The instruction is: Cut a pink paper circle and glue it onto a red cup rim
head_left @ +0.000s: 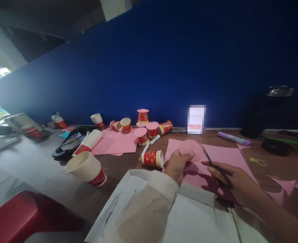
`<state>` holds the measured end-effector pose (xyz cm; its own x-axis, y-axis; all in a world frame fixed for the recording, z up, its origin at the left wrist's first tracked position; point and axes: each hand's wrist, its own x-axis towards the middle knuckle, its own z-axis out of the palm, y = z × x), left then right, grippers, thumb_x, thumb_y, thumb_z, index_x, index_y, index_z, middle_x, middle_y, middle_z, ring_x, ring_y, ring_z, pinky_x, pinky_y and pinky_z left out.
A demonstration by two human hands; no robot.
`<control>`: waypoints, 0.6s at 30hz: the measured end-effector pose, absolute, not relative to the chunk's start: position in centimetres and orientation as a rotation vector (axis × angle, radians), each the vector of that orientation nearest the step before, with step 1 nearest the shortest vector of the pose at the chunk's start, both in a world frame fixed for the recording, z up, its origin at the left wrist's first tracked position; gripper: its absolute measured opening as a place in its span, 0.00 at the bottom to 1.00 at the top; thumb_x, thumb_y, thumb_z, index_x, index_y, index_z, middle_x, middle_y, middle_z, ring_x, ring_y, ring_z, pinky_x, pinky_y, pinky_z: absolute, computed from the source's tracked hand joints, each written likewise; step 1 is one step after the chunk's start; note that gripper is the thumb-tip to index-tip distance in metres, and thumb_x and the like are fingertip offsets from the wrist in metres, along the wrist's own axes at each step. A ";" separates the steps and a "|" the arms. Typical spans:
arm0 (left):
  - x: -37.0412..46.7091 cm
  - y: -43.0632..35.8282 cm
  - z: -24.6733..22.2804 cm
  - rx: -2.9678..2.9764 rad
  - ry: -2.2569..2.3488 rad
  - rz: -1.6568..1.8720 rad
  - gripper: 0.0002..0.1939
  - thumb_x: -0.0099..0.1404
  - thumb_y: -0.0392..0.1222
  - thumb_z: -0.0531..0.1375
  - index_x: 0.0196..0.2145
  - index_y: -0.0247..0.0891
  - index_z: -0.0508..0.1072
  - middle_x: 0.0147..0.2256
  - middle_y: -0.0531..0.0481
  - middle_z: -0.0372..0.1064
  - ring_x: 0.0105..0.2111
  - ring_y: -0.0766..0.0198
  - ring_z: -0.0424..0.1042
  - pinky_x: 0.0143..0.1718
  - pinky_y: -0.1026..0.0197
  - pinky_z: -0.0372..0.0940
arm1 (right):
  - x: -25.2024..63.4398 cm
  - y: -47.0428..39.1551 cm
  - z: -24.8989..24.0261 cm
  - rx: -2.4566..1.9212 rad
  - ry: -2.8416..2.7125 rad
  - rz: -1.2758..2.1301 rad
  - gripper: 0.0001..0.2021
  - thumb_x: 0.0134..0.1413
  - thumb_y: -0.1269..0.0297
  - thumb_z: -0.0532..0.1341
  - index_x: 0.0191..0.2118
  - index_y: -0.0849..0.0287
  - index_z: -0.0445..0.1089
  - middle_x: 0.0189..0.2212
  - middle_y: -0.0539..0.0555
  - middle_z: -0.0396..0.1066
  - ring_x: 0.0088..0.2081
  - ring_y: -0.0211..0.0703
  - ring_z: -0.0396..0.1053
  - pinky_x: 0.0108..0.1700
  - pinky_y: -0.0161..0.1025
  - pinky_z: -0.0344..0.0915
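My left hand (176, 166) pinches a round pink paper disc (191, 150) between thumb and fingers, above a sheet of pink paper (227, 157). My right hand (227, 177) is closed around dark scissors (216, 164); their tips lie along the disc's right edge, and the handles are partly hidden by the fingers. Left of my left hand, a red-and-white paper cup (152, 158) lies on its side. Behind it stand several red cups topped with pink discs, one cup (143, 117) raised on the others.
A white open box (136, 182) sits under my forearms. Stacked paper cups (86, 167) tilt at the left, near a red stool (24, 216). A purple tube (233, 138), a phone-like bright screen (196, 119), pink scraps (277, 185) and a dark bottle (255, 114) stand or lie along the back and right.
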<state>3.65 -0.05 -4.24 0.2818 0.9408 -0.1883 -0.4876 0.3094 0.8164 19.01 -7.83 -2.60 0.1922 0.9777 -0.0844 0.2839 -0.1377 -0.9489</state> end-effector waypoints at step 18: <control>3.6 0.1 -4.7 0.763 0.771 1.085 0.27 0.40 0.49 0.75 0.36 0.33 0.74 0.27 0.50 0.70 0.24 0.67 0.65 0.28 0.62 0.63 | 19.0 -7.9 -2.5 -1.587 -1.227 1.000 0.28 0.47 0.41 0.67 0.47 0.58 0.81 0.20 0.50 0.70 0.16 0.35 0.59 0.16 0.35 0.60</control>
<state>3.63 0.13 -4.67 0.2749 0.9474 -0.1636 -0.4658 0.2801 0.8394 19.01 -7.88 -2.48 0.1916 0.9779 -0.0838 0.2787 -0.1361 -0.9507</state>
